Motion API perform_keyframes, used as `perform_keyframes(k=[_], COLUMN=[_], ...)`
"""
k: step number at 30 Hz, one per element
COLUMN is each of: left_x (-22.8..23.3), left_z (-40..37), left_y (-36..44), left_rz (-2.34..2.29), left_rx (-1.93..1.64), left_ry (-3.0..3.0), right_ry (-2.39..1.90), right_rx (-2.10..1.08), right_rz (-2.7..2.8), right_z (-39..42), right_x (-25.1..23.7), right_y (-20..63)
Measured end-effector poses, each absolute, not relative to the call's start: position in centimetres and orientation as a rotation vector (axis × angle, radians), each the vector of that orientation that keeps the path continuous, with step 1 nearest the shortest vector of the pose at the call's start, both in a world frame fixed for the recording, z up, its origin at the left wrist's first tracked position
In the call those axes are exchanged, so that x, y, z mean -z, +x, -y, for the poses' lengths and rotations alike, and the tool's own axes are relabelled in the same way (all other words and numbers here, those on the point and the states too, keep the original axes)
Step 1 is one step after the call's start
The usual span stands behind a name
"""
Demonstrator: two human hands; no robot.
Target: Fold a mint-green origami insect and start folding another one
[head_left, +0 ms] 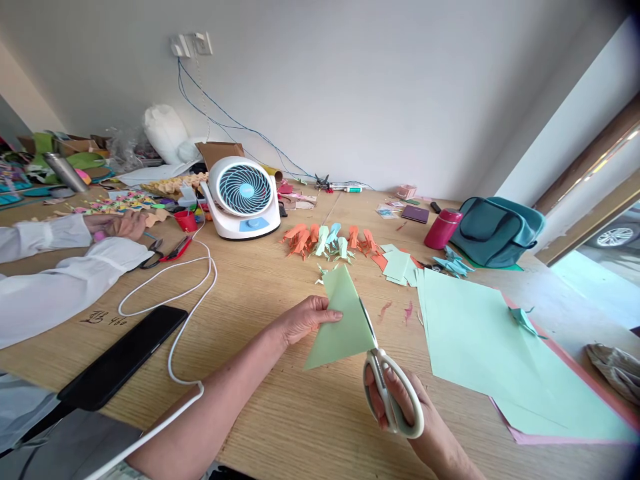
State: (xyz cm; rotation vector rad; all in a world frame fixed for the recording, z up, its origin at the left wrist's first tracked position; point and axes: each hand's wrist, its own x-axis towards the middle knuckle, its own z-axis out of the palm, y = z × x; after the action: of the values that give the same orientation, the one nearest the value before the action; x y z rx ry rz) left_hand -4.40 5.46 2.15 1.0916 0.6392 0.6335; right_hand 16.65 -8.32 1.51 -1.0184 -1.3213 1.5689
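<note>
Your right hand [400, 400] is clenched through the scissors [387, 387], blades pointing to 11 o'clock along the right edge of the folded green paper [340, 320], which your left hand [300, 319] pinches above the worktop [300, 413].

Pale grey wall [350, 80], wooden table [310, 413], daylit window [600, 233] at right, wall sockets [193, 45]
</note>
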Motion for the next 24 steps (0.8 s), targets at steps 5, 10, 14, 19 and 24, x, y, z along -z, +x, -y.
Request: perform_keyframes(k=[5, 10, 14, 19, 24], left_x=[-2.19, -2.09, -2.23, -2.41, -2.22], left_z=[-5.44, -5.24, -4.93, -4.78, -4.83], left_y=[-4.35, -4.23, -4.04, -3.81, -3.99], left_rz=[-0.635, -0.608, -0.614, -0.63, -0.621], left_rx=[-0.626, -0.6, -0.589, -0.588, -0.572], left_ry=[1.091, 1.122, 1.131, 1.119, 1.125], right_ry=[-1.035, -1.029, -1.012, -1.032, -1.043], right_rx=[-1.583, -1.578, -1.575, -1.538, -1.524], right_rz=[1.306, 1.286, 1.28, 1.309, 1.332], right_z=[8.22, 8.04, 8.0, 8.07, 8.09], right_x=[-1.68, -1.18, -0.78, -1.23, -1.66], right_y=[16.55, 16.59, 16.6, 16.46, 16.48])
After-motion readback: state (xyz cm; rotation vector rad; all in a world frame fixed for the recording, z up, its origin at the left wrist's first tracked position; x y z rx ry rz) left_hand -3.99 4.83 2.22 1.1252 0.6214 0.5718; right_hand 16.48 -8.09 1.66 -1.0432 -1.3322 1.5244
